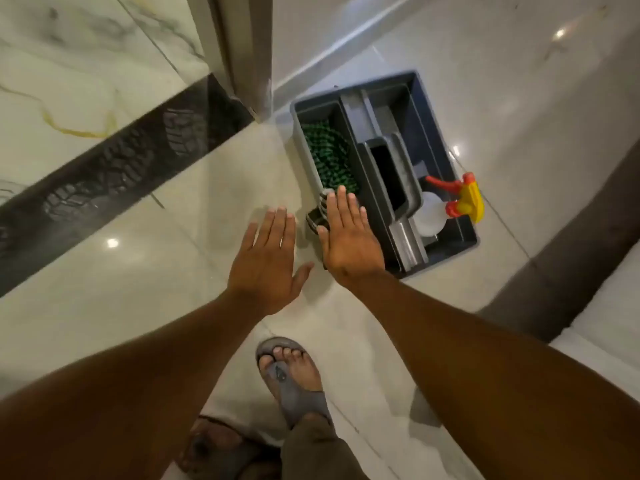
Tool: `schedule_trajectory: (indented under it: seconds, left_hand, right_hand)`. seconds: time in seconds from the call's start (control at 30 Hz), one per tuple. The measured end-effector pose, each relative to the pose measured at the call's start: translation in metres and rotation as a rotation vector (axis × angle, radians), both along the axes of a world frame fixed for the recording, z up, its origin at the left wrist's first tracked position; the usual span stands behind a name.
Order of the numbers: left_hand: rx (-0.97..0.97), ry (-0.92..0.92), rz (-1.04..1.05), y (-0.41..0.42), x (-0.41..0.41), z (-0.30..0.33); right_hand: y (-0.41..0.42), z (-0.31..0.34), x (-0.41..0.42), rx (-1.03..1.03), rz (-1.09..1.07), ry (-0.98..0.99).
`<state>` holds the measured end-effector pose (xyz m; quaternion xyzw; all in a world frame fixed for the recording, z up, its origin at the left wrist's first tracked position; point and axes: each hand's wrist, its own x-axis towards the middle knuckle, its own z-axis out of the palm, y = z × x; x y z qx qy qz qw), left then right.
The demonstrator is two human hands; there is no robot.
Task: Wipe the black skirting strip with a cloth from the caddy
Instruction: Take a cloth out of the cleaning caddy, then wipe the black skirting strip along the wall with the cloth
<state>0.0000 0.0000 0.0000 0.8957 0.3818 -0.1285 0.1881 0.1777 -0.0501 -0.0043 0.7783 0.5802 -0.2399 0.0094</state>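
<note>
The black skirting strip (114, 168) runs along the foot of the marble wall (69, 64), its long axis slanting from the lower left edge of the view up to the right, where it ends at a door frame (242, 57). Its glossy face mirrors a dark ribbed pattern that is hard to make out.

The caddy (450, 244) sits on the pale tiled floor (156, 289) to the right of the strip's upper end, well apart from it, its long side pointing away from the person and slightly left. The green and black checked cloth (329, 154) lies bunched in the caddy's left compartment, its near end hidden behind the right hand. A spray bottle (431, 213) with a red and yellow trigger head lies in the right compartment, the nozzle pointing away. No writing can be read on anything.

The left hand (266, 258) is spread flat and empty above the floor. The right hand (349, 237) is also flat with fingers straight, holding nothing, over the caddy's near left corner; a small grey ribbed item beneath it is mostly covered and unclear.

A foot in a grey sandal (294, 382) stands below.
</note>
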Motion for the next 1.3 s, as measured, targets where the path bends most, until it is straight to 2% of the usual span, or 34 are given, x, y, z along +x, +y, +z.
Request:
schedule_trajectory:
  seconds: [0.27, 0.4, 0.5, 0.63, 0.77, 0.93, 1.1, 1.2, 1.23, 1.3]
  left_hand:
    - [-0.007, 0.047, -0.03, 0.012, -0.014, -0.035]
    - [-0.009, 0.05, 0.002, 0.011, -0.018, -0.027]
    - [-0.025, 0.043, 0.027, 0.017, -0.028, -0.011]
    - [-0.007, 0.027, 0.112, 0.042, -0.049, 0.005]
    - [0.035, 0.036, 0.173, 0.071, -0.078, -0.008]
    - [0.035, 0.085, 0.268, 0.086, -0.132, -0.056]
    - [-0.008, 0.091, 0.309, 0.079, -0.175, -0.102]
    - [-0.022, 0.083, 0.345, 0.076, -0.191, -0.126]
    - [-0.013, 0.076, 0.338, 0.074, -0.191, -0.128]
    - [0.038, 0.033, 0.31, 0.074, -0.189, -0.127]
  right_hand:
    - [0.002, -0.031, -0.009, 0.037, -0.061, -0.012]
    - [0.006, -0.021, -0.006, -0.042, -0.103, -0.018]
    - [0.016, 0.0, -0.005, -0.055, -0.17, 0.089]
    - [0.057, 0.033, -0.02, 0.175, -0.249, 0.296]
    - [0.125, 0.037, -0.044, 0.387, -0.233, 0.303]
    - [0.207, 0.012, -0.071, 0.387, -0.271, 0.284]
    - [0.247, -0.027, -0.101, 0.368, -0.043, 0.351]
    - [0.253, -0.063, -0.132, 0.258, 0.118, 0.401]
    - [0.252, -0.072, -0.136, 0.208, 0.176, 0.388]
    - [0.254, -0.083, -0.136, 0.147, 0.298, 0.218]
